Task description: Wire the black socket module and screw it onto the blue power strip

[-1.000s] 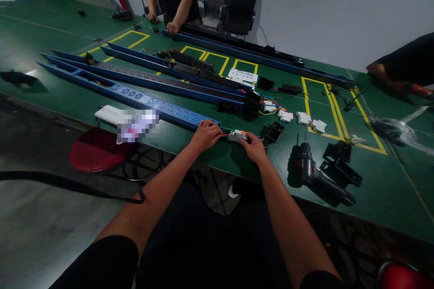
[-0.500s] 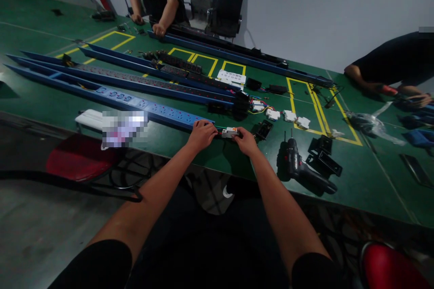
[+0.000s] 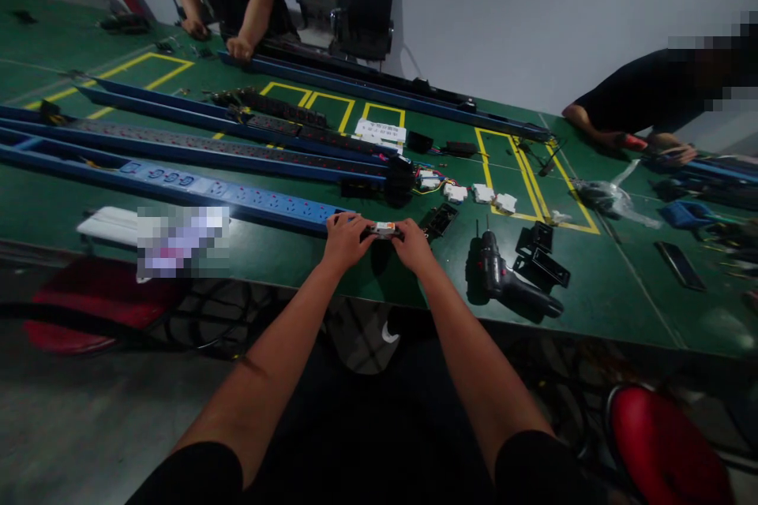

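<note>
mid-frame: the left hand [image 3: 345,243] and right hand [image 3: 413,245], both nearly closed, pinch a white module [image 3: 384,230] at opposite ends.

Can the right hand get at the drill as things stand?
Probably yes, though the right hand is holding the white block; nothing visible lies between that hand and the drill.

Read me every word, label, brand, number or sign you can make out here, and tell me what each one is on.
None can be read.
White paper: dark characters, too small and blurred.
White-and-orange module: any print is too small.
Blue socket strip: small dark marks, no legible lettering.
Cordless drill: no legible brand.
Pixelated item: blurred out.
</note>
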Motion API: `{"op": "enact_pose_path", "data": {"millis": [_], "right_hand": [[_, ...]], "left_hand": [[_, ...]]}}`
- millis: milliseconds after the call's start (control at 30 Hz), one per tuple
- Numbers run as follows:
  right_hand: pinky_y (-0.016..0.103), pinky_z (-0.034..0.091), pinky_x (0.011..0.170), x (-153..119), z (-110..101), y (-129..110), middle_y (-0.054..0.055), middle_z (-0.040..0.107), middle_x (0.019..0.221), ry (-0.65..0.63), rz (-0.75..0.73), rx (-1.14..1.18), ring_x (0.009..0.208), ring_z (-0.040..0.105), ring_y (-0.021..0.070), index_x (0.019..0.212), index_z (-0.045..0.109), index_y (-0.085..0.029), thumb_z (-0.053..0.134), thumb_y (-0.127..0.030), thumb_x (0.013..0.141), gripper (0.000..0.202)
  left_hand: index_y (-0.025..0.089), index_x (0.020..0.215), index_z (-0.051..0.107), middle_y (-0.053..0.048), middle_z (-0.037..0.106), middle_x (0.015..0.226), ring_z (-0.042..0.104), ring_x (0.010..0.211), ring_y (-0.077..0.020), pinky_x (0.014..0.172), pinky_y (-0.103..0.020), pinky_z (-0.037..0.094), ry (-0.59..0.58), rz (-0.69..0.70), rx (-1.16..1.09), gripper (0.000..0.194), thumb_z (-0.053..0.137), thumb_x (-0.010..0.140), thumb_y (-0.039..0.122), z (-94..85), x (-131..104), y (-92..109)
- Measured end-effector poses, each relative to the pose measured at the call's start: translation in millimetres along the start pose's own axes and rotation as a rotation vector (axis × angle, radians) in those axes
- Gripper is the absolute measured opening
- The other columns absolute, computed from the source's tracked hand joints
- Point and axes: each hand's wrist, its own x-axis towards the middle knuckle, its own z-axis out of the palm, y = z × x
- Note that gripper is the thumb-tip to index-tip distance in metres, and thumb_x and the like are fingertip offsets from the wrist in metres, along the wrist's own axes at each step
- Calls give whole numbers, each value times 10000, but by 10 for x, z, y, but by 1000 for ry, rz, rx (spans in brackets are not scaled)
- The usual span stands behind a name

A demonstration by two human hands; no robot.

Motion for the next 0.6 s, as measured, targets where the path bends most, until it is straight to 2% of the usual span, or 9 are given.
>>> {"op": "enact_pose_path", "data": {"millis": [133,200,233,300,400,433,500,533,600], "right_hand": [[414,509,1081,-42,-3,-132,96,676,1175,10,17,32,1093,647,230,1238,729,-196,622,-157,911,346],[413,532,1064,-117,-149,-209,114,672,1273,33,14,62,1092,666,228,1326,691,-197,610,-176,926,409],[408,551,1040,-187,-291,-228,118,664,1314,57,12,74,1084,676,225,1376,663,-206,598,-195,940,441],[401,587,976,-413,-720,-185,113,660,1344,126,27,67,1069,693,224,1436,621,-242,543,-237,979,464],[465,541,1069,-958,-1566,136,126,651,1370,249,143,-185,1176,673,265,1448,620,-254,479,-186,940,532],[485,523,1092,-1163,-1830,297,147,632,1397,237,220,-300,1205,664,287,1456,620,-240,502,-171,897,575],[521,497,1114,-1531,-2227,631,193,599,1447,69,361,-500,1290,622,351,1493,596,-204,583,-146,774,722],[523,506,1094,-1670,-2341,775,200,618,1429,-50,406,-557,1287,626,370,1502,589,-202,615,-131,718,788],[516,501,1080,-1825,-2408,967,190,648,1414,-216,405,-638,1267,639,377,1533,558,-222,653,-138,697,846]], "left_hand": [[281,1136,736,-108,762,1226,567,1315,-353,1108,-597,311,-12,7,-32,204,716,937,319,15,15,-32],[278,1126,736,-105,763,1229,574,1317,-345,1114,-595,312,-19,14,-40,195,710,932,284,9,15,-50],[278,1126,735,-105,764,1228,576,1319,-344,1116,-596,312,-21,14,-42,198,704,930,267,8,15,-56],[278,1129,734,-108,765,1223,576,1322,-344,1119,-600,309,-24,13,-44,209,693,927,246,12,15,-62],[272,1127,737,-117,766,1215,575,1319,-349,1124,-603,302,-23,10,-51,200,681,935,256,24,15,-68],[270,1126,738,-121,765,1216,574,1316,-352,1124,-604,300,-22,10,-53,196,676,941,266,26,14,-70],[269,1133,738,-124,763,1216,573,1307,-358,1119,-606,300,-21,11,-59,196,662,952,287,27,13,-73],[271,1138,737,-124,762,1215,572,1301,-360,1116,-606,302,-21,14,-62,200,656,956,295,26,11,-75],[278,1146,734,-121,763,1204,574,1283,-362,1109,-605,306,-16,19,-68,208,646,960,305,25,7,-76]]}}
